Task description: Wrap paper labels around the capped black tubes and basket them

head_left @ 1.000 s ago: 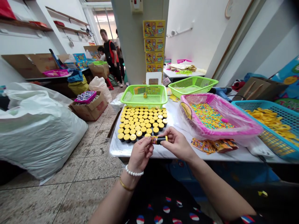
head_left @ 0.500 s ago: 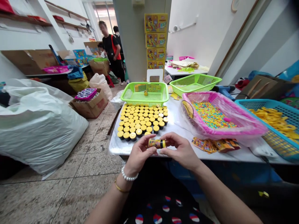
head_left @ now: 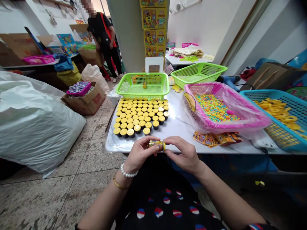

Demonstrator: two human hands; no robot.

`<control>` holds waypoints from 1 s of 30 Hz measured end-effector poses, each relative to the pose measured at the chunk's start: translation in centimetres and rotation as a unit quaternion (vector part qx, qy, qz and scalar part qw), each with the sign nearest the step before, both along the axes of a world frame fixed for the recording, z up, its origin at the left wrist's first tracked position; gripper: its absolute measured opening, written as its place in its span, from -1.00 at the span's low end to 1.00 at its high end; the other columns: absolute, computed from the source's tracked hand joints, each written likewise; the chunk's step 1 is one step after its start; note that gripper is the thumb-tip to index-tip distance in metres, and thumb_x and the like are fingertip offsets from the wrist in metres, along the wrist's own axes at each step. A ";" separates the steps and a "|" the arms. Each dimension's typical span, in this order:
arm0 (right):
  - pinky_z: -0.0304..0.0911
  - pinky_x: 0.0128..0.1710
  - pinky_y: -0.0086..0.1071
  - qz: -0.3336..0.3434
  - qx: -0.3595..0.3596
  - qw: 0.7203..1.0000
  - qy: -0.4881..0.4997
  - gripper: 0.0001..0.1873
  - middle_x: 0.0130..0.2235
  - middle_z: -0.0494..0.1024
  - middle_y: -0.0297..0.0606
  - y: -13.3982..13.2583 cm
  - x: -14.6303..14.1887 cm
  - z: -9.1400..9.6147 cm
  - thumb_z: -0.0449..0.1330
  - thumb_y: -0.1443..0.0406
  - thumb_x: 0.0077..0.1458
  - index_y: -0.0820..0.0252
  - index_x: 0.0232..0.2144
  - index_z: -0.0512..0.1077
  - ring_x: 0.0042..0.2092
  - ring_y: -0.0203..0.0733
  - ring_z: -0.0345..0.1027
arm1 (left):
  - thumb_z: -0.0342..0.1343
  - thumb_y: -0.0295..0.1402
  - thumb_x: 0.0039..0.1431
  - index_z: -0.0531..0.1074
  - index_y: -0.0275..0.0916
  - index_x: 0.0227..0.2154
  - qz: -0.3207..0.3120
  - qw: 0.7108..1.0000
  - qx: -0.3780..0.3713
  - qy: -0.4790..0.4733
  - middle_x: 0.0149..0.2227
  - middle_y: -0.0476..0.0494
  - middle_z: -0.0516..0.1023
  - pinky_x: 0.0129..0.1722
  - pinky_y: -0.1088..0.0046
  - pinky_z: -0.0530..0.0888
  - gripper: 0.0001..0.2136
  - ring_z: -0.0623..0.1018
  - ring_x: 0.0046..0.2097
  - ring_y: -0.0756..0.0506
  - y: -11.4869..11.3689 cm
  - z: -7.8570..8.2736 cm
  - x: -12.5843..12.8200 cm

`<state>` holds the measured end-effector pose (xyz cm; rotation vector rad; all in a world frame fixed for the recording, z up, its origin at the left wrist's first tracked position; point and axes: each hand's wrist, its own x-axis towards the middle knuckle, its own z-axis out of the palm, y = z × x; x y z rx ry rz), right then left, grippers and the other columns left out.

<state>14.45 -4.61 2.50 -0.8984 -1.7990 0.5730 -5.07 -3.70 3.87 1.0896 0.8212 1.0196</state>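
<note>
Just beyond the table's front edge, my left hand (head_left: 141, 150) is closed around a small jar (head_left: 154, 145) with a colourful printed label and a yellow lid. The jar lies sideways, its lid pointing right. My right hand (head_left: 183, 153) has its curved fingers and thumb at the lid end, above and below the lid. Beyond my hands, rows of upright dark jars with yellow lids (head_left: 136, 116) stand close together on the white table (head_left: 177, 123). Printed orange leaflets or sachets (head_left: 216, 139) lie fanned out to the right of my right hand.
Behind the jars sits a green basket (head_left: 144, 95) with a jar in it. A pink basket (head_left: 249, 126) of colourful beads or candies, another green basket (head_left: 199, 72) and a blue basket (head_left: 283, 140) of yellow pieces stand right. Left is a white sack (head_left: 35, 127); a person (head_left: 103, 38) stands behind.
The view has tilted down and shifted, so the table sits higher. The jar has moved slightly closer to me, and my left thumb now lies across its label.
</note>
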 end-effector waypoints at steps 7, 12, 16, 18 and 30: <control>0.50 -0.23 -0.28 0.032 -0.206 0.973 0.097 -0.78 -0.27 0.66 -0.27 -0.6 -0.7 -0.6 0.28 0.32 0.07 0.08 -0.17 0.51 -0.28 -0.14 0.57 | 0.37 -0.42 -0.02 0.62 -0.27 -0.24 0.015 0.997 0.056 0.049 -0.24 -0.21 0.63 -0.15 0.45 0.48 -0.77 0.58 -0.21 -0.10 -0.2 0.7 0.1; 0.47 -0.13 -0.28 -0.003 -0.105 0.994 0.037 -0.69 -0.21 0.62 -0.25 -0.4 -0.5 -0.2 0.25 0.38 0.05 0.10 -0.11 0.49 -0.22 -0.18 0.52 | 0.33 -0.35 0.06 0.55 -0.28 -0.15 -0.011 0.999 0.023 0.036 -0.27 -0.16 0.58 -0.31 0.48 0.48 -0.72 0.56 -0.28 -0.07 0.1 0.4 -0.3; 0.48 -0.17 -0.33 0.060 -0.138 0.988 0.039 -0.66 -0.20 0.61 -0.26 0.2 0.0 0.0 0.27 0.37 0.06 0.12 -0.06 0.45 -0.23 -0.21 0.53 | 0.34 -0.34 0.06 0.50 -0.28 -0.17 0.014 1.000 -0.015 0.015 -0.32 -0.10 0.57 -0.41 0.53 0.45 -0.72 0.53 -0.37 -0.01 0.3 -0.6 -0.3; 0.49 -0.21 -0.35 0.072 -0.173 0.981 0.060 -0.72 -0.22 0.61 -0.25 0.4 0.1 0.0 0.28 0.34 0.10 0.14 -0.09 0.45 -0.24 -0.21 0.55 | 0.36 -0.34 0.04 0.50 -0.29 -0.19 0.019 0.999 -0.016 0.027 -0.33 -0.10 0.58 -0.41 0.53 0.46 -0.72 0.52 -0.37 0.00 0.3 -0.8 -0.2; 0.47 -0.09 -0.29 -0.009 -0.010 0.999 0.042 -0.68 -0.15 0.61 -0.17 0.1 -0.8 -1.0 0.28 0.47 0.03 0.12 -0.13 0.50 -0.12 -0.15 0.53 | 0.28 -0.33 0.12 0.52 -0.27 -0.19 0.027 0.992 0.056 0.108 -0.33 -0.09 0.59 -0.34 0.50 0.47 -0.79 0.53 -0.35 -0.01 0.3 -0.1 0.3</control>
